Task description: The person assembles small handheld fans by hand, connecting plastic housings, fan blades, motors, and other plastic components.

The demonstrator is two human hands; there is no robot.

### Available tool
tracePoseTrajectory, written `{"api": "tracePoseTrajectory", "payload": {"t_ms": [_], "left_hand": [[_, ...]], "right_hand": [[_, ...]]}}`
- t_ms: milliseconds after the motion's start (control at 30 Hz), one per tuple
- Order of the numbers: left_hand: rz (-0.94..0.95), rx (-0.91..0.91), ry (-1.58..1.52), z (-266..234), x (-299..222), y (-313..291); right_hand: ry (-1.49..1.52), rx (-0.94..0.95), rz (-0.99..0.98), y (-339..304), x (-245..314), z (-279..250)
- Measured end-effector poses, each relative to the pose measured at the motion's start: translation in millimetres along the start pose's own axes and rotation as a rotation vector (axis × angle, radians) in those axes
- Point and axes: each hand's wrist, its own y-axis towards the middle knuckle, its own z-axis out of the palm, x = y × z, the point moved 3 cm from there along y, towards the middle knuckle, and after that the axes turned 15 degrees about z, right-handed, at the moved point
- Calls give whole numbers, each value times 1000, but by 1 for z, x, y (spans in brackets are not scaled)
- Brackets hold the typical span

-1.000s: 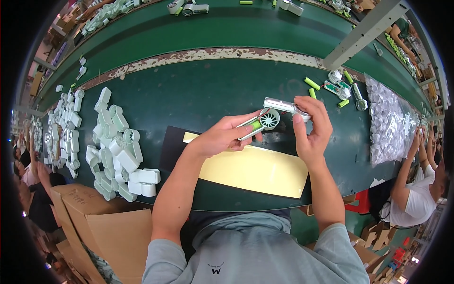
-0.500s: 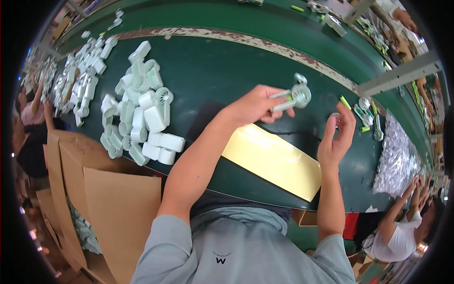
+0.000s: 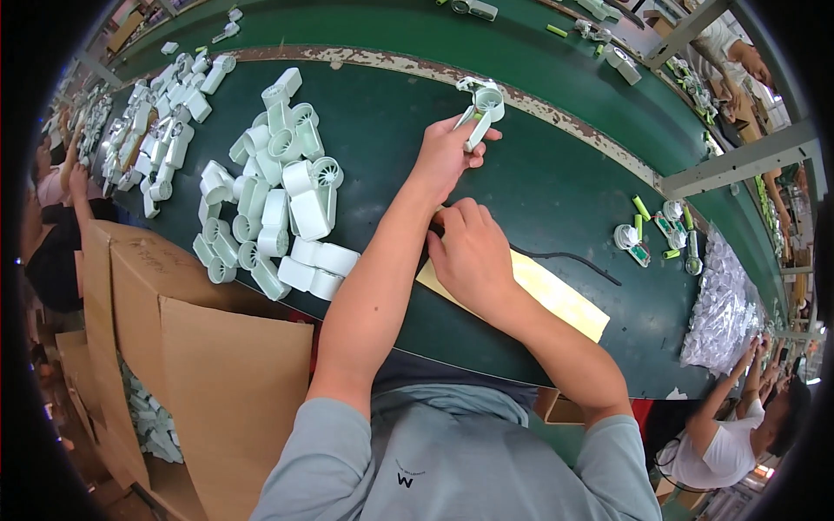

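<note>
My left hand (image 3: pixel 445 154) is closed round the handle of a pale green hand-fan casing (image 3: pixel 488 102), held above the far middle of the table. Its round, hollow end points away from me, and a bit of bright green shows inside the handle. My right hand (image 3: pixel 476 256) is beside my left forearm, over a yellow sheet (image 3: pixel 556 291). Its fingers are curled together, and whatever they hold is mostly hidden. A black cord (image 3: pixel 578 258) runs from under that hand to the right across the table.
Many pale green fan casings (image 3: pixel 308 213) lie piled at the left, more (image 3: pixel 161 122) beyond. Right are green battery cells with circuit boards (image 3: pixel 640 252) and a clear bag of parts (image 3: pixel 725 304). A cardboard box (image 3: pixel 234 391) stands near left; a metal post (image 3: pixel 738 163) far right. Co-workers sit both sides.
My left hand has carried the fan casing away from me and to the left. My right hand has swung left to beside my left forearm; a round part with a circuit board now lies at the right.
</note>
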Motion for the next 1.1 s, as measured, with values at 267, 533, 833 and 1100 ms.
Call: {"api": "tracePoseTrajectory", "payload": {"t_ms": [267, 533, 833, 1100], "left_hand": [[3, 24, 139, -11, 4, -1], [60, 259, 520, 12, 2, -5], [-221, 570, 77, 52, 27, -40], [-279, 717, 209, 53, 37, -53]], "right_hand": [[263, 331, 92, 9, -14, -13], [156, 351, 92, -63, -43, -57], [28, 225, -61, -69, -43, -71], [66, 361, -213, -59, -53, -73]]}}
